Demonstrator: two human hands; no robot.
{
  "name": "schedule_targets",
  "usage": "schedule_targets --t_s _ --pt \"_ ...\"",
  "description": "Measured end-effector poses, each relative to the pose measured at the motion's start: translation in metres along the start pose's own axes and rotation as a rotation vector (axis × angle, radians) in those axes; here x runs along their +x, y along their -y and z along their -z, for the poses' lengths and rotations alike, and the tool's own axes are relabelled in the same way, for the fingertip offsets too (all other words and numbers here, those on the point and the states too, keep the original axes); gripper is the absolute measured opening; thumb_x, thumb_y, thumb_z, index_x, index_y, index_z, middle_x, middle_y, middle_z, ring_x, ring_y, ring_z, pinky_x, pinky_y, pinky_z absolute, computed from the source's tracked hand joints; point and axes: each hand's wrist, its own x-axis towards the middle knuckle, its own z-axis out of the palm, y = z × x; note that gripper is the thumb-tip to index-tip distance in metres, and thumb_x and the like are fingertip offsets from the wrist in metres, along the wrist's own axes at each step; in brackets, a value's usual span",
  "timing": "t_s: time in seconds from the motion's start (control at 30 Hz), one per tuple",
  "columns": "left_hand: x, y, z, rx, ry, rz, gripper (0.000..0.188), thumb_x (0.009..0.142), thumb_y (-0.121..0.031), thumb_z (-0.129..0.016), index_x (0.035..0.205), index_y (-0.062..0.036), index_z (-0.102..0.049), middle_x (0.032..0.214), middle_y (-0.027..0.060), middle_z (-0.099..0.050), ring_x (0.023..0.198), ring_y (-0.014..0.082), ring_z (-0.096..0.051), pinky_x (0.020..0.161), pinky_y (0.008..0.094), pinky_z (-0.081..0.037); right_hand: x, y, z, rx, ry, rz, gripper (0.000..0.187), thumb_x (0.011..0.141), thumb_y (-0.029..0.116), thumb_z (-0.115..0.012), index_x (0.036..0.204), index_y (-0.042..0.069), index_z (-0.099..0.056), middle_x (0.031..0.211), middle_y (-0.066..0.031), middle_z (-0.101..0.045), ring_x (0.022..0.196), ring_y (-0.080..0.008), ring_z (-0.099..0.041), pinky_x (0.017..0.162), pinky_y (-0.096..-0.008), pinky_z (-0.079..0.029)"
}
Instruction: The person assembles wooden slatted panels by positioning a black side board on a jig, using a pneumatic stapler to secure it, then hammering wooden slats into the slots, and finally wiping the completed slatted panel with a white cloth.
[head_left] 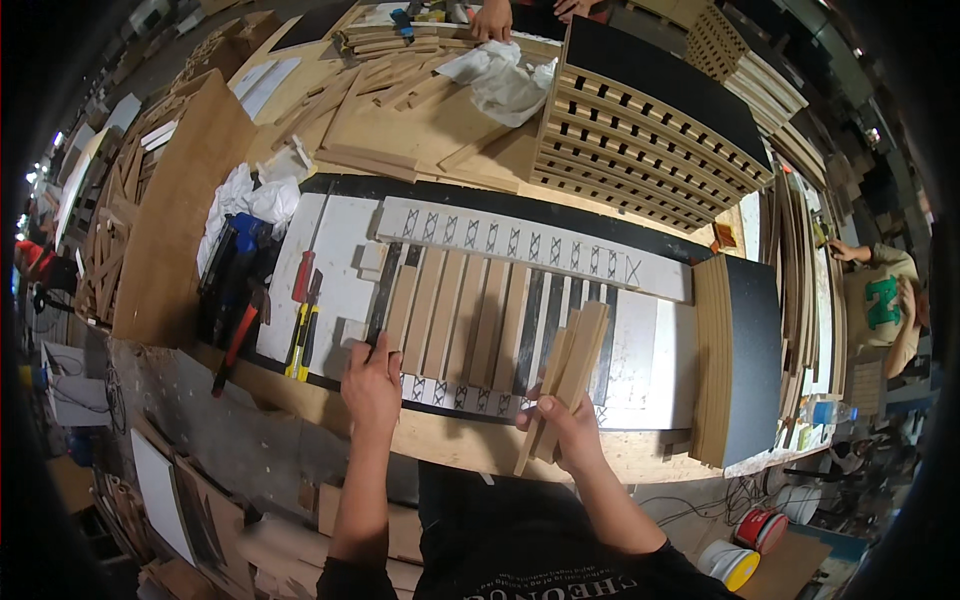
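Note:
My right hand (566, 425) grips a bundle of brown wooden slats (572, 372), held upright and tilted over the near edge of the bench. My left hand (371, 380) rests on the near end of the leftmost slat (400, 308), fingers pressing down on it. Several slats (470, 315) lie side by side on a black panel (535, 320), between two white marked guide strips, the far one (520, 245) and the near one (450, 397).
Red, yellow and blue hand tools (300, 310) lie left of the panel. A finished slat panel (740, 360) stands at the right, stacked slat panels (640, 140) lie behind. White cloths (500, 80) and loose wood cover the far bench, where another person's hands (492, 20) work. A person (885, 300) sits at right.

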Motion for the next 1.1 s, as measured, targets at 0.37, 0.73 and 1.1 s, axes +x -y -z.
schedule_targets --t_s 0.37,0.73,1.1 --pt "0.028 -0.023 -0.002 -0.012 -0.018 -0.037 0.031 0.078 -0.018 -0.066 0.107 -0.0083 -0.064 0.090 0.0095 -0.054 0.089 0.0302 -0.053 0.075 0.0410 -0.045 0.011 0.003 0.004 0.049 0.058 -0.059 0.045 0.086 0.019 -0.061 0.123 -0.002 -0.047 0.114 -0.0162 -0.060 0.101 -0.0204 -0.058 0.088 -0.0348 -0.047" --pt "-0.061 -0.097 0.046 -0.797 0.257 0.058 0.028 0.079 -0.012 -0.070 0.103 0.0012 -0.063 0.085 0.0127 -0.062 0.068 0.0223 -0.061 0.062 0.0302 -0.050 0.012 -0.015 -0.004 0.060 0.023 -0.035 0.034 0.086 0.010 -0.064 0.116 0.001 -0.051 0.101 -0.0078 -0.062 0.088 -0.0173 -0.062 0.071 -0.0284 -0.052" --pt "-0.012 0.010 0.031 -0.062 0.039 0.079 0.035 0.080 -0.012 -0.063 0.114 -0.0090 -0.060 0.090 0.0156 -0.054 0.082 0.0362 -0.057 0.070 0.0435 -0.047 0.005 -0.010 0.013 0.045 -0.018 -0.044 0.048 0.083 0.019 -0.069 0.121 0.004 -0.044 0.086 -0.0101 -0.059 0.072 -0.0188 -0.061 0.064 -0.0314 -0.052"
